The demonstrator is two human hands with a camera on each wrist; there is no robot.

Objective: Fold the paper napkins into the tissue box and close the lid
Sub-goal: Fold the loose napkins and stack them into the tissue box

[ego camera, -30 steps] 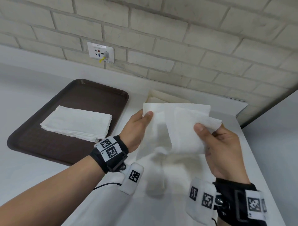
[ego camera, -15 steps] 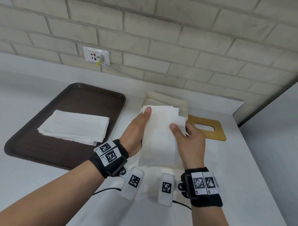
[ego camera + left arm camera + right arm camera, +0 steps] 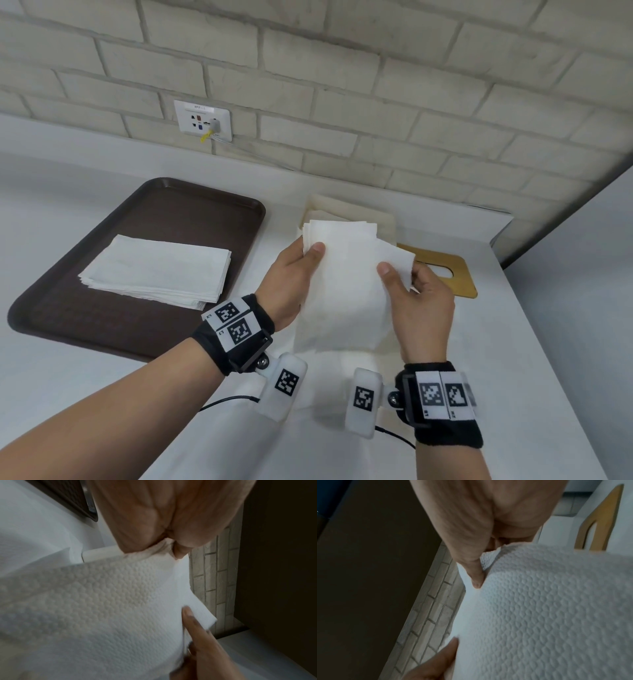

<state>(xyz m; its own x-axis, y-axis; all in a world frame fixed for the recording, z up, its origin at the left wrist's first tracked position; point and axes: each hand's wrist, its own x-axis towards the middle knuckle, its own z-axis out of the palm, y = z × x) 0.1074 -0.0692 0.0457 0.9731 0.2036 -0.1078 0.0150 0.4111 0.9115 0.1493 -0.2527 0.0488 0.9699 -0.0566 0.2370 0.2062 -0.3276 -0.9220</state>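
Observation:
A white embossed paper napkin (image 3: pixel 346 291) hangs in the air above the counter, held by both hands. My left hand (image 3: pixel 291 277) pinches its upper left corner, thumb on the near face. My right hand (image 3: pixel 416 294) pinches the upper right edge, where a folded flap sticks out. The same napkin (image 3: pixel 106 608) fills the left wrist view, and the napkin (image 3: pixel 547 608) covers most of the right wrist view. Behind it stands the cream tissue box (image 3: pixel 370 219), mostly hidden. Its wooden lid (image 3: pixel 452 274) with an oval slot lies flat on the counter to the right.
A dark brown tray (image 3: pixel 102 301) at the left carries a stack of flat white napkins (image 3: pixel 161 270). A brick wall with a power socket (image 3: pixel 203 120) runs behind the white counter (image 3: pixel 513 342). The counter ends at a grey wall on the right.
My right hand has swung in from the right, folding the napkin's right part over so it is now narrower. The left hand kept its grip and barely moved.

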